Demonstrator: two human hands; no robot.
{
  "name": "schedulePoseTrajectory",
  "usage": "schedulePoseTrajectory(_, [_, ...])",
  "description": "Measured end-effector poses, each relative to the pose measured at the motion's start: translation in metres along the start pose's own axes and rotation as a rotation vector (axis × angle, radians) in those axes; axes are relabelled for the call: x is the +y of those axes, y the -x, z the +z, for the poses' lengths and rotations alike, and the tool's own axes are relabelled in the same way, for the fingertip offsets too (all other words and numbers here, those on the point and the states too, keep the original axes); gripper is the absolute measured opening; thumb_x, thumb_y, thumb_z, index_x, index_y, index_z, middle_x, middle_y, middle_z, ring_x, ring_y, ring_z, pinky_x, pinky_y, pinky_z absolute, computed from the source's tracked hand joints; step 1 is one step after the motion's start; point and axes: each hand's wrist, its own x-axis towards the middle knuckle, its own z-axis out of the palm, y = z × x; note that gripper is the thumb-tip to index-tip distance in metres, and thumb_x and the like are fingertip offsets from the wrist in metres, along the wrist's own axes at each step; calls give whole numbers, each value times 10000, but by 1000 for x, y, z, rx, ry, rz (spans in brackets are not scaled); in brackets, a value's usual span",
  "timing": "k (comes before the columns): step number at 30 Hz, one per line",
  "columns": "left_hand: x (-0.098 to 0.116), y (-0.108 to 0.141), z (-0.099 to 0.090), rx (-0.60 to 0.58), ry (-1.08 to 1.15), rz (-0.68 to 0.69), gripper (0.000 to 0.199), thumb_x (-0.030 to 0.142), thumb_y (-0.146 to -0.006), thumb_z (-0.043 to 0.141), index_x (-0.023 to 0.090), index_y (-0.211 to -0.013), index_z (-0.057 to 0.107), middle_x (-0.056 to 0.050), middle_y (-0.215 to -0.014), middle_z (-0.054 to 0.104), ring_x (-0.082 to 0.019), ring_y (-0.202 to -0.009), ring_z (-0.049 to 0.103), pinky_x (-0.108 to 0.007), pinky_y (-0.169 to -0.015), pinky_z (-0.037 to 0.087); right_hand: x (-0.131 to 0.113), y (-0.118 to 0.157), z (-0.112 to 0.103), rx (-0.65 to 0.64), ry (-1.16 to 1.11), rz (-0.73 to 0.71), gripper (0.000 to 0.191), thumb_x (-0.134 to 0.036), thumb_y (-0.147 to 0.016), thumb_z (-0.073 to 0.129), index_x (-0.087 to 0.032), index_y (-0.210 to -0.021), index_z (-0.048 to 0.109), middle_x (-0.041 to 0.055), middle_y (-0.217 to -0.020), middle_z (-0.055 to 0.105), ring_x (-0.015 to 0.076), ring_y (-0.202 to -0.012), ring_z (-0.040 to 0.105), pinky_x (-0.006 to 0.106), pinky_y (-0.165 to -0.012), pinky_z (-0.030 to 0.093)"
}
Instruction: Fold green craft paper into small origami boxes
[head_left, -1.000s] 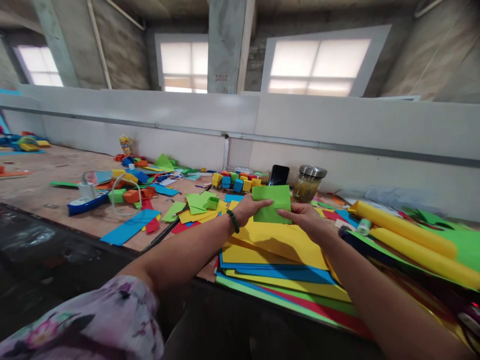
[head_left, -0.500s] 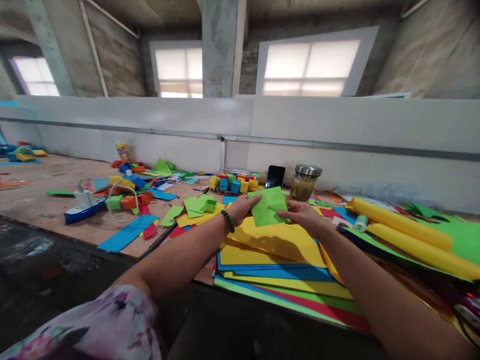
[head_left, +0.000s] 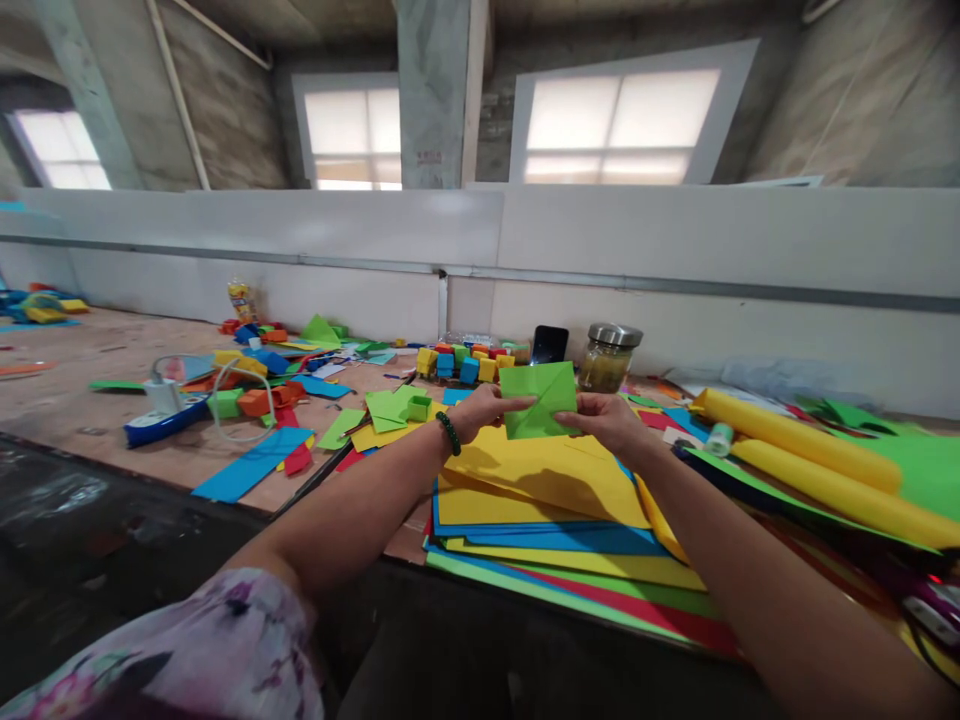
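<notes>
The left hand (head_left: 480,412) and the right hand (head_left: 606,422) hold a green sheet (head_left: 546,418) up between them, raised over the far part of a paper stack (head_left: 525,505); each has its fingers closed on one side of the sheet, which shows a slanting crease. The stack reaches the near edge of the table (head_left: 176,470), and well to the left a blue strip (head_left: 255,465) also lies at that edge. Room is tight beyond the sheet: a phone (head_left: 550,345), a lidded jar (head_left: 609,360) and a row of small folded pieces (head_left: 469,368) stand close behind it, with a white partition (head_left: 337,220) behind them. To the right, yellow rolls (head_left: 802,440) crowd the space beside the right forearm; nearer the body, the air above the stack is open between the forearms. The sheet covers the phone's lower part, and the fingertips behind the sheet are hidden. The right forearm hides part of the stack's right side. The clutter at the lower right is dark, cut off by the frame and hard to make out.
</notes>
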Motion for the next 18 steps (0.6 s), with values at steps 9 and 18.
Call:
schedulePoseTrajectory(9, [-4, 5, 5, -86, 110, -170, 464, 371, -571, 850, 139, -945, 702, -84, -898, 728, -164, -747, 679, -265, -682, 540, 3, 3, 13, -54, -154, -28, 604, -414, -571, 827, -164, -1096, 663, 69, -854, 748, 201, -730, 682, 322, -697, 523])
schedulePoseTrajectory(18, [-3, 1, 2, -38, 322, -168, 306, 120, -655, 750, 109, -949, 667, -90, -852, 737, -168, -686, 687, -287, -694, 561, -2, 4, 8, 160, 49, -192, 758, -403, -794, 621, -271, -1477, 320, 96, -1144, 670, 168, -769, 675, 372, -791, 550])
